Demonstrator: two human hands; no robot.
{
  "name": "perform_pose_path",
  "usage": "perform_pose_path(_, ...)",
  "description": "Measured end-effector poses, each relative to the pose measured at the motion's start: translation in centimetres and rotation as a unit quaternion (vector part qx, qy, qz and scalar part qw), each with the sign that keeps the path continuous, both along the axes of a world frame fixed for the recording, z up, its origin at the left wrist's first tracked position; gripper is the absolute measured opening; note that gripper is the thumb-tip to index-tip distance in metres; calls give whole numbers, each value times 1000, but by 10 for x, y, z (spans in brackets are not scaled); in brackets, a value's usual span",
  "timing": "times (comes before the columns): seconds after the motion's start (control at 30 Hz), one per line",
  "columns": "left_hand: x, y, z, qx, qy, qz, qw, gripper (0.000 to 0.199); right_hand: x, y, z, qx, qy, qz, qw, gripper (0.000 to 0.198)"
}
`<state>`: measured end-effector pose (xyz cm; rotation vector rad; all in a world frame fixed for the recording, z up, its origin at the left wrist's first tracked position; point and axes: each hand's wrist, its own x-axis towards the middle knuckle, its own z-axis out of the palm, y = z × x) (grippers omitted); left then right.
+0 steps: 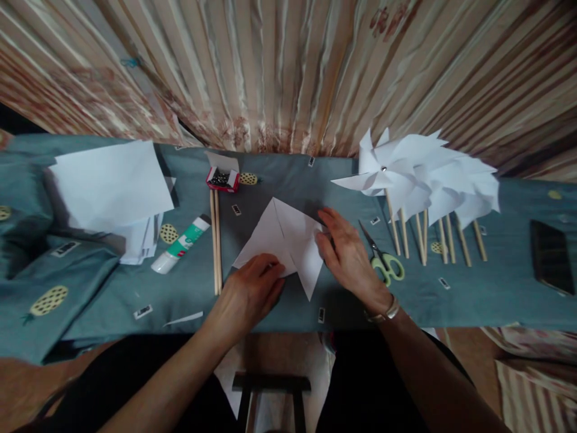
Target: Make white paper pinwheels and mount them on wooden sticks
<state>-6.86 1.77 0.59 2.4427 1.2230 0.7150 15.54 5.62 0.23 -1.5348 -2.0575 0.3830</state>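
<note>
A square of white paper (288,234), with cut or creased lines running in from its corners, lies in front of me on the cloth. My left hand (252,282) has its curled fingers on the paper's lower left edge. At the right side, my right hand (347,249) holds the edge between thumb and fingers. Just right of that hand lie scissors with green handles (387,267). To the left are several thin wooden sticks (216,246) and a glue stick (183,243). A small red box (222,178) of dark pins or similar small pieces stands open above the sticks.
Several finished paper pinwheels (415,174) on sticks overlap at the back right. A stack of white paper (112,183) is at the left. A dark phone (552,255) lies far right. A paper sliver (184,319) is near the front edge; a curtain (288,72) hangs behind the table.
</note>
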Motion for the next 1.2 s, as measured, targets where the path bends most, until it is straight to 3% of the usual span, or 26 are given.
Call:
perform_pose_path(0.17,-1,1,1,32,-1,-8,999,15,9,4,2,-4,14,-10,1000,41)
perform_pose_path(0.4,-17,14,1,84,9,21,996,20,30,-27,9,-164,136,-94,973,38)
perform_pose_path(0.57,-7,7,10,132,-3,24,991,21,32,-54,9,-247,165,-74,952,37)
perform_pose_path(0.67,11,-9,10,123,-11,-49,991,12,30,-59,12,-230,135,-70,961,33)
perform_pose_path(0.73,21,-17,7,81,26,-71,994,11,30,-59,14,-174,78,-70,979,31)
perform_pose_path(0.83,28,-23,5,52,64,-75,994,9,31,-59,17,-62,-23,-35,997,29)
perform_pose_path(0.93,28,-23,4,51,81,-73,993,12,33,-60,17,-11,-58,18,998,28)
perform_pose_path(1.07,25,-24,5,57,89,-82,991,15,37,-59,15,-34,6,46,998,30)
perform_pose_path(1.2,23,-26,6,46,60,-71,995,18,43,-54,13,-123,129,62,982,40)
